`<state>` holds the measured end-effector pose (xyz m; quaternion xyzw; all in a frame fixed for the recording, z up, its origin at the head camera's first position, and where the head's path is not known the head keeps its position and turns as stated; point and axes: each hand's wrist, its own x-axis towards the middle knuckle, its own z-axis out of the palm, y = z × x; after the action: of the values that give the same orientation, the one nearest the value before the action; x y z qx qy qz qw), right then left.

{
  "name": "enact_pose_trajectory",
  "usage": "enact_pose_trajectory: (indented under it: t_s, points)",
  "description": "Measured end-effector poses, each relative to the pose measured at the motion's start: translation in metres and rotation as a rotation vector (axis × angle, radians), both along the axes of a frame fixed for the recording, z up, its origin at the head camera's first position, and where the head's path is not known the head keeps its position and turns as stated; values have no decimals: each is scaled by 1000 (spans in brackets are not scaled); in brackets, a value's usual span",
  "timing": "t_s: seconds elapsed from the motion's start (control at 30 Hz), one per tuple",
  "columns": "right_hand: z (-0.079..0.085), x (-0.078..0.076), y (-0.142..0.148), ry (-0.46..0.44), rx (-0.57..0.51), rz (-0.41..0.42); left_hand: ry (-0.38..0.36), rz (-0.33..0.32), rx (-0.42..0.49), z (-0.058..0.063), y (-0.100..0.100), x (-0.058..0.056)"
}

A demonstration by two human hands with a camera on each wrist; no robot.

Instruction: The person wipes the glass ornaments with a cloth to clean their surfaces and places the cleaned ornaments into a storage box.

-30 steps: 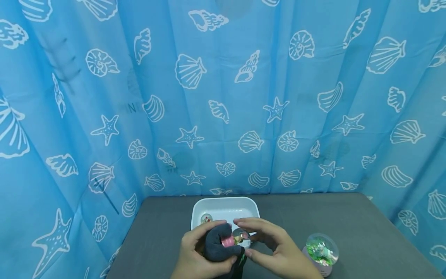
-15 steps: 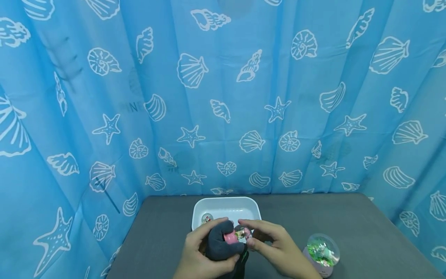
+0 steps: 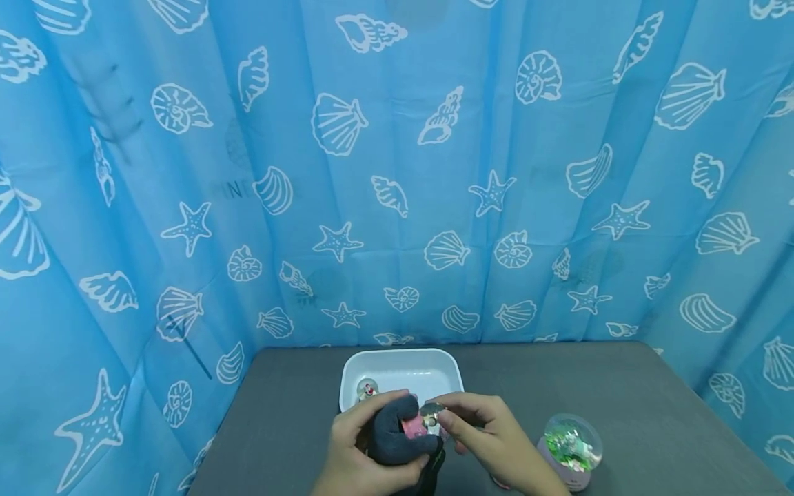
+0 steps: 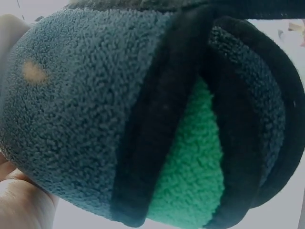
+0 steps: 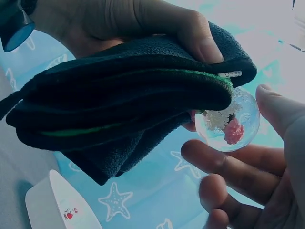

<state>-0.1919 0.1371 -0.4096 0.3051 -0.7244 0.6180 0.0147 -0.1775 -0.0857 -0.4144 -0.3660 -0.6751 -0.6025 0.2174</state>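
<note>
My left hand (image 3: 350, 448) grips a folded, dark grey fleece cloth (image 3: 386, 435) with black edging, which wraps round the pink base of a small snow globe (image 3: 414, 426). Green lining shows between the cloth's layers in the left wrist view, where the cloth (image 4: 86, 105) hides most of the hand. The clear dome (image 5: 240, 112) sticks out of the cloth, with a pink flower-like piece inside. My right hand (image 3: 484, 434) has its thumb and curled fingers around the dome, index fingertip right at its lower edge.
Behind the hands a white tray (image 3: 440, 359) stands on the grey table (image 3: 533, 372), with a small snow globe (image 3: 367, 388) in its left part. A larger snow globe (image 3: 572, 448) with green glitter and a lilac base stands at the right. A blue shell-print curtain (image 3: 397, 172) hangs behind.
My right fingers have shifted round the dome, the thumb moving over it, and the dome shows a different side. The left hand keeps its grip on the cloth.
</note>
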Motion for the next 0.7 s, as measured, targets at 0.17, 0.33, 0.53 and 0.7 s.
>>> enact_pose_trajectory:
  t_s: [0.17,0.33,0.53,0.7]
  points:
    - [1,1,-1,43,-12,38,49,6,33,11,0,5]
    - [6,4,1,197,2,80,75,11,44,13,-1,4]
    - [8,4,2,256,-30,153,84,8,47,12,-2,3]
    - [6,4,3,239,-15,163,65,1,45,17,-3,7]
